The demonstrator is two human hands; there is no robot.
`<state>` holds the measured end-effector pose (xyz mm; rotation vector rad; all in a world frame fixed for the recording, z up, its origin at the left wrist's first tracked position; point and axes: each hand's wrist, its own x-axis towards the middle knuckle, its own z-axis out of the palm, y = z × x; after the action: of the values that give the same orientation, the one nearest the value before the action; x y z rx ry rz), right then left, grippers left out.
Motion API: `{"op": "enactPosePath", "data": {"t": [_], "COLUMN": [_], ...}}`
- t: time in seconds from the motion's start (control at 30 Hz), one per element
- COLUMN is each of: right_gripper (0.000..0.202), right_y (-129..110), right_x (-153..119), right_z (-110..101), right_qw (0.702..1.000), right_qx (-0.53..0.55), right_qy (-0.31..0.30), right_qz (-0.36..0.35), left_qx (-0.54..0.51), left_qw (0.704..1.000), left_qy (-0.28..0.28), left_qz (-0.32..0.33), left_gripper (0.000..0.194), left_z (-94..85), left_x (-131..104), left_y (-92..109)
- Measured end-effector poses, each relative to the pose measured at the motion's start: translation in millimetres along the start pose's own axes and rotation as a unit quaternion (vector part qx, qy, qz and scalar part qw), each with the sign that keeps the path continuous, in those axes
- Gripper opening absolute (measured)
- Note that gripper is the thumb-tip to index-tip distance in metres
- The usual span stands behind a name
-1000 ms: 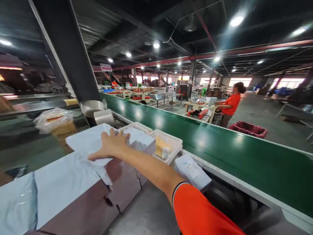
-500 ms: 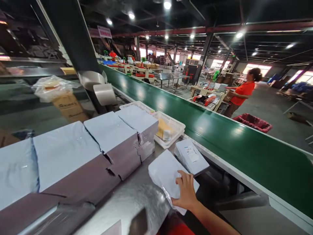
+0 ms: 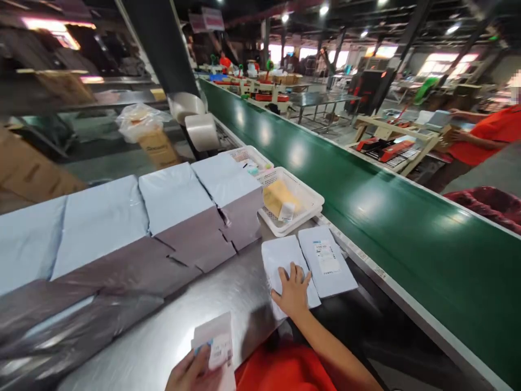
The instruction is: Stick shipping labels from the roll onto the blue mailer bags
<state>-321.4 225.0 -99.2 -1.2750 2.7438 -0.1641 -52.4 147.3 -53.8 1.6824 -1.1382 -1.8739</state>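
My right hand (image 3: 293, 290) lies with spread fingers on a white plastic-wrapped packet (image 3: 280, 255) near the table's right edge. Beside it, to the right, is a similar packet (image 3: 329, 260) with a printed label facing up. At the bottom, my left hand (image 3: 189, 369) grips a labelled white sheet or packet (image 3: 222, 347), thumb on top. A row of large plastic-wrapped white stacks (image 3: 103, 222) fills the left of the metal table (image 3: 163, 336).
White baskets (image 3: 313, 202) sit behind the packets, the nearer one holding a yellow item. A green conveyor belt (image 3: 345, 190) runs along the right. Across it, a person in an orange top (image 3: 488, 136) stands at a machine. Clear film rolls (image 3: 202, 132) hang on a dark post.
My left hand has come into view with the labelled item. My right hand has flattened onto the packet, which now lies alongside the labelled one. The view has turned to the left.
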Motion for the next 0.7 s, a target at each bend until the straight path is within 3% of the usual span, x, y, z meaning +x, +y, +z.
{"op": "enactPosePath", "data": {"t": [0.1, 0.17, 0.23, 0.3, 0.33, 0.43, 0.53, 0.63, 0.7], "right_gripper": [0.062, 0.054, 0.042, 0.031, 0.028, 0.041, 0.051, 0.052, 0.050], "right_y": [3.3, 6.0, 8.5, 8.4, 6.9, -0.9, -8.3, -13.1, -14.1], "right_x": [2.8, 0.2, -5.9, -13.8, -18.0, -31.2, -47.3, -67.8, -81.7], "right_z": [-4.4, -19.4, -42.1, -64.2, -72.0, -77.2, -67.7, -65.7, -70.4], "right_qw": [0.999, 0.988, 0.947, 0.883, 0.862, 0.832, 0.764, 0.704, 0.695], "right_qx": [0.043, 0.138, 0.275, 0.389, 0.426, 0.508, 0.604, 0.671, 0.693], "right_qy": [0.017, 0.055, 0.071, 0.030, -0.007, -0.131, -0.209, -0.216, -0.179], "right_qz": [0.002, -0.039, -0.152, -0.261, -0.276, -0.180, -0.094, -0.089, -0.067], "left_qx": [-0.040, -0.094, -0.131, -0.153, -0.161, -0.172, -0.158, -0.153, -0.190], "left_qw": [0.999, 0.994, 0.990, 0.987, 0.986, 0.984, 0.986, 0.984, 0.972], "left_qy": [-0.032, -0.051, -0.046, -0.038, -0.037, -0.042, -0.051, -0.080, -0.121], "left_qz": [0.009, 0.014, 0.013, 0.011, 0.012, 0.015, 0.027, 0.047, 0.059], "left_gripper": [0.062, 0.059, 0.060, 0.062, 0.062, 0.060, 0.063, 0.077, 0.102], "left_z": [35.8, 60.0, 81.2, 97.0, 102.5, 109.4, 105.1, 94.1, 85.5], "left_x": [-8.3, -16.3, -25.7, -36.3, -41.7, -55.4, -63.3, -70.4, -78.0], "left_y": [11.8, 19.3, 23.6, 23.9, 22.7, 14.9, 0.7, -18.5, -33.1]}}
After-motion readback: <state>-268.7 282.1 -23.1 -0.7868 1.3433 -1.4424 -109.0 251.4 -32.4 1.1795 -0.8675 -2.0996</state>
